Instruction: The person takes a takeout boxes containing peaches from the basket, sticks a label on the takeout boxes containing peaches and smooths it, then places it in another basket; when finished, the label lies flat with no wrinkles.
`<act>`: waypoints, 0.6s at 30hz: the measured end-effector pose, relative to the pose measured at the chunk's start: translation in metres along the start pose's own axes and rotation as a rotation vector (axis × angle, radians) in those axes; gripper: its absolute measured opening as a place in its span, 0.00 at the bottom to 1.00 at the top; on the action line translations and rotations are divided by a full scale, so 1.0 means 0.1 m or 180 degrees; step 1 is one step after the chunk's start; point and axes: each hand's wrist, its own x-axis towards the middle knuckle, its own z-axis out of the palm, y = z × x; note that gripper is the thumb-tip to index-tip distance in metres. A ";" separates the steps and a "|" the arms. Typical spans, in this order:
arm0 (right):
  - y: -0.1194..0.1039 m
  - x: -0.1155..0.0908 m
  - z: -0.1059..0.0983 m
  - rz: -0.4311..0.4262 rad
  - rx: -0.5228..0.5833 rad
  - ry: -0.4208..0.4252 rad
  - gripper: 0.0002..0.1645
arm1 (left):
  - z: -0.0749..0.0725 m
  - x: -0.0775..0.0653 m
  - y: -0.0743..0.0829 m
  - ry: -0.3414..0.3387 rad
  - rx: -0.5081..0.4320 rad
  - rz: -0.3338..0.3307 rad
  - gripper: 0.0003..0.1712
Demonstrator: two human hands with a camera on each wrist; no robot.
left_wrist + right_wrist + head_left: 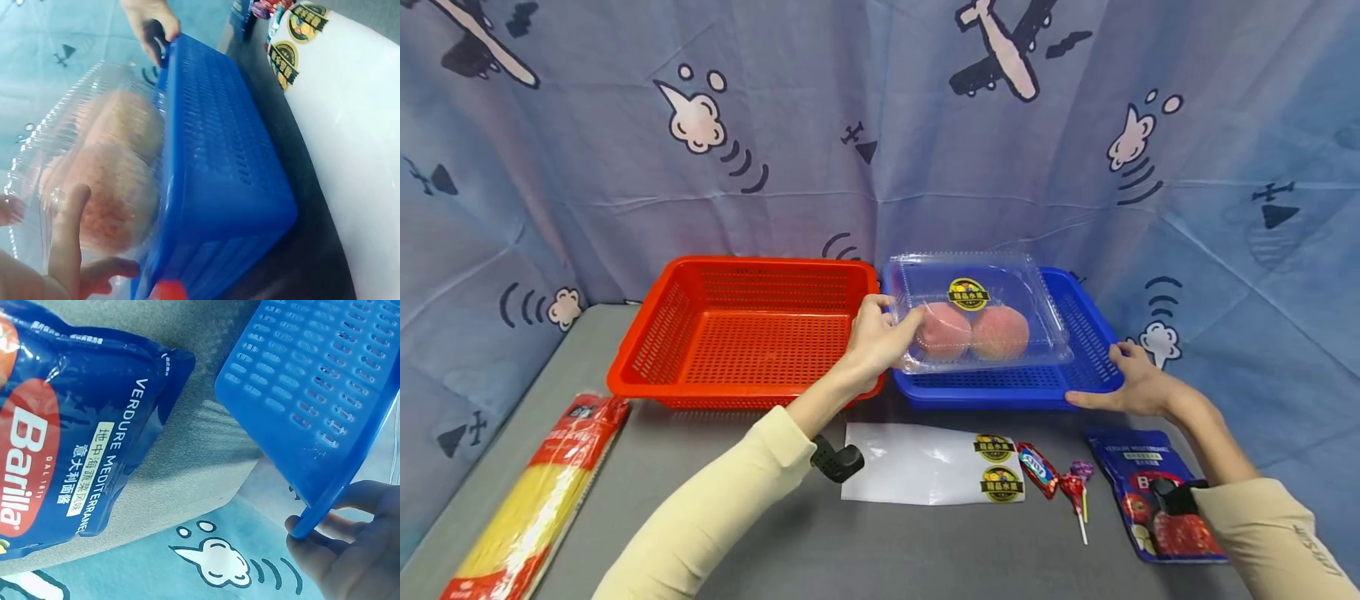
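A clear plastic box (1047, 337) with a round label holds peaches (1000, 333), two of them plain in the head view. My left hand (880, 337) grips its left end, thumb on top. The box is over the blue basket (985, 397), close along its rim in the left wrist view. At the basket's right front corner, my right hand (1138, 387) pinches the rim, with the thumb on the near side, as the right wrist view (362, 544) also shows. Left of the blue basket stands the red basket (737, 390), its perforated bottom showing.
In front lies a white sheet (917, 467) with round stickers. Right of it are a red-wrapped candy (1037, 469), lollipops (1072, 492) and a blue Barilla pasta sauce pouch (1150, 492). A long red-and-yellow packet (542, 492) lies at left. A patterned curtain (805, 125) hangs behind.
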 end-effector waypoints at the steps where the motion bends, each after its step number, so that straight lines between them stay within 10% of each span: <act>1: 0.00 0.00 0.00 0.0004 -0.0001 -0.0004 0.80 | 0.04 0.01 -0.01 0.0072 0.0193 0.0068 0.34; 6: 0.01 -0.02 -0.01 0.0009 -0.0017 0.0013 0.80 | 0.23 0.05 0.00 0.0271 0.0847 0.0280 0.32; 18: 0.00 -0.04 0.01 -0.0087 0.0037 0.0020 0.79 | 0.40 0.14 -0.15 -0.0157 0.1405 -0.0040 0.52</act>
